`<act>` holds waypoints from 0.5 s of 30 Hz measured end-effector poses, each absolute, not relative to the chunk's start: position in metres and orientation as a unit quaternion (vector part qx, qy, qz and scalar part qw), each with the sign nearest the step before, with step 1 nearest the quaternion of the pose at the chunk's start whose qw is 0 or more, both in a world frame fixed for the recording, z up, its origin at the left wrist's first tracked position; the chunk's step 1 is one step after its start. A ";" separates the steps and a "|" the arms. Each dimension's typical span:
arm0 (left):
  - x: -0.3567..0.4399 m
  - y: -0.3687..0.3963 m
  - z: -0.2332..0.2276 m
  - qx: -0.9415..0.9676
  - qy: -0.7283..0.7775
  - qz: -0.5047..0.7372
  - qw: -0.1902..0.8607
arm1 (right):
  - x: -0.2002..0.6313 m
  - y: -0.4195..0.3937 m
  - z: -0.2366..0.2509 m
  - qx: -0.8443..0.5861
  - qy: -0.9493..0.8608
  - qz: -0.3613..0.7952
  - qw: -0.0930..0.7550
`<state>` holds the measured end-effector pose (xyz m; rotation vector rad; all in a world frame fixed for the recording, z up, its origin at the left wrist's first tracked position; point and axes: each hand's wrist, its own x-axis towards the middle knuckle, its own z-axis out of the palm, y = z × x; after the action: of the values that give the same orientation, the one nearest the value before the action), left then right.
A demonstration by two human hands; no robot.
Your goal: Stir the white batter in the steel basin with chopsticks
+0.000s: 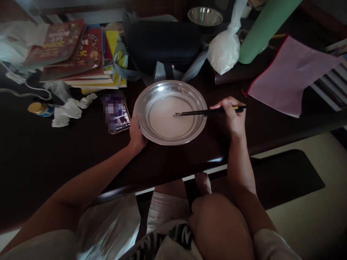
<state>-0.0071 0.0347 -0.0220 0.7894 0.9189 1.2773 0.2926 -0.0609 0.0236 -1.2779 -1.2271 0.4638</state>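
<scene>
A wide metal bowl (199, 99) rests on the dark table in front of me, with a whitish, cloudy liquid (168, 119) in it. My left hand (137, 133) grips the bowl's left rim, its thumb over the edge and the other fingers hidden beneath. In my right hand (233, 115) is a pair of black chopsticks (214, 111), held near their thick ends. They reach leftward over the right rim, and their tips meet the liquid near the middle of the bowl.
A lit phone (120, 119) lies just left of the bowl, beside crumpled tissues (69, 110) and a yellow-lidded jar (40, 109). Stacked books (81, 54), a black case (164, 45), a tied bag of white powder (225, 52) and another metal bowl (205, 16) stand behind. A pink cloth pouch (292, 76) lies right.
</scene>
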 end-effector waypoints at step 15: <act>-0.003 0.032 -0.016 0.322 0.421 0.568 0.630 | 0.290 -0.061 0.025 -0.554 -0.558 0.234 0.572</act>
<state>-0.0029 0.0318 -0.0157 0.7364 0.9654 1.3012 0.2900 -0.0608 0.0255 -1.2986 -1.3095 0.5499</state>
